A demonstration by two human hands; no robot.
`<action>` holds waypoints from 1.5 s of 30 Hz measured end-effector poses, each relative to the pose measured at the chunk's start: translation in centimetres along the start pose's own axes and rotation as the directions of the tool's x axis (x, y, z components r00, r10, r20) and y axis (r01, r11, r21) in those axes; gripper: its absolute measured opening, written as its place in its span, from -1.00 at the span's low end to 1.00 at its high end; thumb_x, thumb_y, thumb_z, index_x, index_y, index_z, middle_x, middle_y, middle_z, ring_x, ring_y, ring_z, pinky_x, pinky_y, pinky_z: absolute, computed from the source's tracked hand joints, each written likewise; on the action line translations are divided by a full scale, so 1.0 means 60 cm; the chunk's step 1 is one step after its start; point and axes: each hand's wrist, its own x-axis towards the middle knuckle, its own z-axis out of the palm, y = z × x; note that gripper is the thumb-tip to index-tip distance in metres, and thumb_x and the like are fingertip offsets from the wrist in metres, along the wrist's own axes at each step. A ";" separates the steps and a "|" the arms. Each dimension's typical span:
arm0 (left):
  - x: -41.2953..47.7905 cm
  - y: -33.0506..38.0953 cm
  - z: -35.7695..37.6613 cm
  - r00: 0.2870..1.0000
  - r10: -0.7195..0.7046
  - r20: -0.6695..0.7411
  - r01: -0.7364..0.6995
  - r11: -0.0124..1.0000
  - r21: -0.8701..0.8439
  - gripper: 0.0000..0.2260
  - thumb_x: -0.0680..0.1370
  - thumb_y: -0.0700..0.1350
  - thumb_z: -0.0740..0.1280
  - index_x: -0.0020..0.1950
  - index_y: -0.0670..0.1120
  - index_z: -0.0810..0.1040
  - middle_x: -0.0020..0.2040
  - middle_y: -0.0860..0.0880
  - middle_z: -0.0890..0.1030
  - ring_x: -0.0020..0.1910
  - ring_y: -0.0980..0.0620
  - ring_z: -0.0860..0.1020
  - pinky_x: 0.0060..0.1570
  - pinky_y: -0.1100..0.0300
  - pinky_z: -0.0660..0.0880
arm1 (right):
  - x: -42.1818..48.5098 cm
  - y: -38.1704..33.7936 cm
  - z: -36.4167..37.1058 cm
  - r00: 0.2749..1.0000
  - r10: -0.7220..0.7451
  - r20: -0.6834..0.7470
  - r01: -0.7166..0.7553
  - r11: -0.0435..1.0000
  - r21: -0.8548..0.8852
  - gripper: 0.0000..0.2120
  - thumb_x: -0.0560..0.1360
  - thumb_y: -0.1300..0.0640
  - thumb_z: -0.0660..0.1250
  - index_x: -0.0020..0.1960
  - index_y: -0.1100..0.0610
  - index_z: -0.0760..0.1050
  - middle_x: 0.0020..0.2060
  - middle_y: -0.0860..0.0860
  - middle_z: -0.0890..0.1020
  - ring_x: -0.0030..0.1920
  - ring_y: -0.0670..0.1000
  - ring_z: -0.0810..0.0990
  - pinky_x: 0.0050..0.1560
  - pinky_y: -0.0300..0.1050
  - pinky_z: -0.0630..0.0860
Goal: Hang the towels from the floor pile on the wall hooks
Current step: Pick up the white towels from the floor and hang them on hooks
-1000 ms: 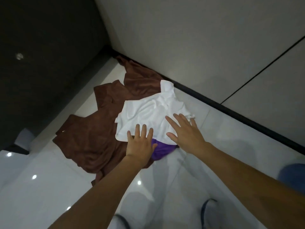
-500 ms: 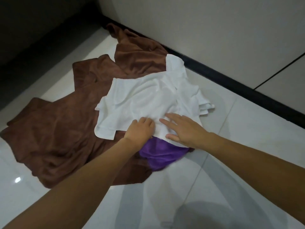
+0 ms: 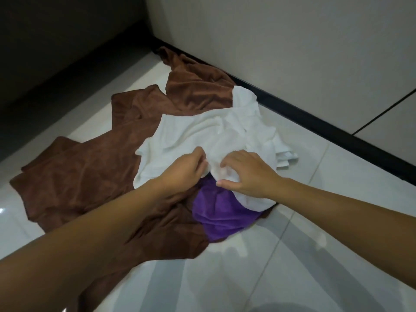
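A pile of towels lies on the glossy white floor near the wall corner. On top is a crumpled white towel (image 3: 202,131). Under it spreads a large brown towel (image 3: 90,172), and a purple towel (image 3: 218,212) sticks out at the near side. My left hand (image 3: 182,172) grips the white towel's near edge with curled fingers. Beside it my right hand (image 3: 245,176) also has its fingers and thumb curled into the white cloth, bunching it up. No wall hooks are in view.
A pale tiled wall (image 3: 292,41) with a black skirting strip (image 3: 315,118) runs along the far right. A dark wall (image 3: 56,41) closes the far left. White floor tiles (image 3: 247,266) lie in front of the pile.
Both hands went from lying flat on the white towel to curling into it, gathering the cloth between them. The view has moved closer to the pile.
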 end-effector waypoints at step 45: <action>0.046 0.041 -0.192 0.702 -0.668 -0.247 0.268 0.569 -0.778 -0.80 0.62 0.03 0.24 -0.08 -0.03 0.58 -0.13 0.07 0.50 -0.09 0.04 0.47 -0.02 0.12 0.41 | 0.068 -0.024 -0.106 0.983 0.020 -0.182 0.014 0.983 0.185 -0.66 0.66 0.17 0.07 0.42 0.10 0.29 0.13 0.09 0.58 0.06 0.07 0.56 0.12 -0.18 0.46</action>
